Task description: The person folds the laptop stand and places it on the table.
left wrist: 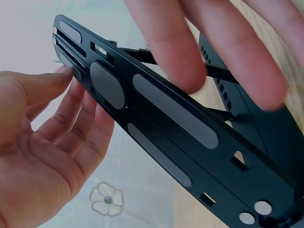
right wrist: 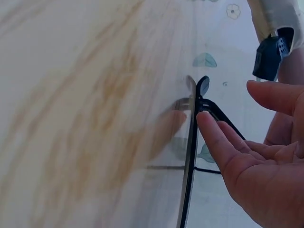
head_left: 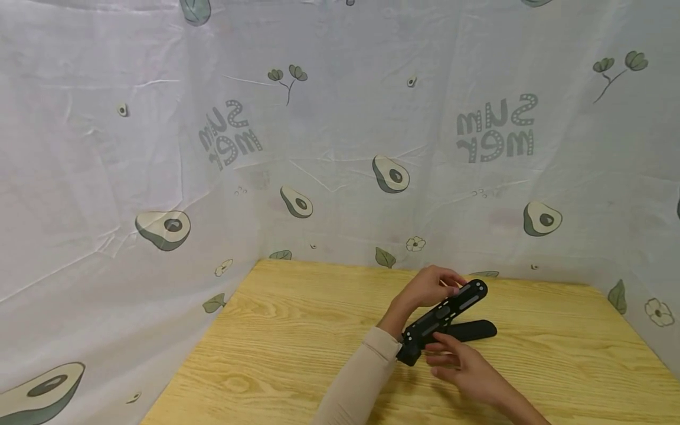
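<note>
A black folding stand (head_left: 445, 311) with grey rubber pads is held partly unfolded over the wooden table. Its padded plate (left wrist: 156, 118) tilts up, and a second black panel (head_left: 475, 331) spreads out below it. My left hand (head_left: 431, 286) holds the plate near its upper end, with the thumb at the edge and the fingers (left wrist: 88, 121) behind. My right hand (head_left: 470, 370) is beside the lower part, its fingers extended. In the right wrist view the index fingertip (right wrist: 204, 116) is at the stand's thin dark edge (right wrist: 191, 166); whether it touches is unclear.
The wooden table (head_left: 276, 330) reaches back to a pale curtain (head_left: 340, 130) printed with avocados, leaves and flowers. The curtain also hangs along the left and right sides. A small black device (right wrist: 268, 58) sits at the left sleeve's cuff.
</note>
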`<state>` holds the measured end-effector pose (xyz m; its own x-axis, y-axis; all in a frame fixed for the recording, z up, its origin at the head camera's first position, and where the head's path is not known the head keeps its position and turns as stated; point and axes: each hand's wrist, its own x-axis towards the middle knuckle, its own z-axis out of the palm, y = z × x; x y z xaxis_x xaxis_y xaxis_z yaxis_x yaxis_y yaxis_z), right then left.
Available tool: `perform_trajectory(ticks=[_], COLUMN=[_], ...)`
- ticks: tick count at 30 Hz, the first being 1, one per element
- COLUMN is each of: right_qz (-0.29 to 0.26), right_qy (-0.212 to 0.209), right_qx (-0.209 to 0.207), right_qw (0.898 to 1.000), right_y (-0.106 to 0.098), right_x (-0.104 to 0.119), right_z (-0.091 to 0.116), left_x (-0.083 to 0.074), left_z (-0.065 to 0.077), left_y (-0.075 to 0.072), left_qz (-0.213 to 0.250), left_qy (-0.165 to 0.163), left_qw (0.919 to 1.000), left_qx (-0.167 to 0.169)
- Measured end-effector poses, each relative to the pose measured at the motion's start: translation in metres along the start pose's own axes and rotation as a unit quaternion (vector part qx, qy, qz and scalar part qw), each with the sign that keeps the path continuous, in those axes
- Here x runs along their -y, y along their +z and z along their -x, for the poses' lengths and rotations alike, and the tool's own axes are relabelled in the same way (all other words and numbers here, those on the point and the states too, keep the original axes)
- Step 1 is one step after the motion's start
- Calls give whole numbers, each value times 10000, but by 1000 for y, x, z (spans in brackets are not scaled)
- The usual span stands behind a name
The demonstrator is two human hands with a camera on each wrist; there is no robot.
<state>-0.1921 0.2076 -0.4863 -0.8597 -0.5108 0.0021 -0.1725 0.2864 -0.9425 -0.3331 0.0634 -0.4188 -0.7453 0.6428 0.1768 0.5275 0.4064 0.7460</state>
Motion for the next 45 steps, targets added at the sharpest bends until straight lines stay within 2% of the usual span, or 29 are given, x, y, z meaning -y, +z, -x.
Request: perform_trajectory(ticks=[6,12,18,22,32,36,40,45], right_qz=[-89,-176,43,267,378,456,462,723], right_qy=[22,119,361,256,155,253,474,663], right_qx=[-10,-216,-428,-558,-1190,-1489,-1575,-1695], right_qw=[10000,9995,9984,9978,9921,9875,9853,9806], right_y=[-7,-17,-28,-37,-60,-69,-78,-93], right_x=[-1,-2,-5,-9,-24,-29,-31,-29], right_z=[3,9,13,16,19,18,18,19], left_x=[10,17,24,28,39,38,36,34], left_z=[9,23,38,47,68,76,84,95], left_y=[-2,-5,-7,-8,-2,0,0,0], left_qz=[3,60,106,146,-267,-463,-647,-796], left_qy=[10,-38,-100,-164,-429,-540,-599,-687], left_qw=[9999,9999,9997,9996,9986,9974,9961,9944], left_qx=[-101,-133,-174,-171,-121,-79,-69,-57])
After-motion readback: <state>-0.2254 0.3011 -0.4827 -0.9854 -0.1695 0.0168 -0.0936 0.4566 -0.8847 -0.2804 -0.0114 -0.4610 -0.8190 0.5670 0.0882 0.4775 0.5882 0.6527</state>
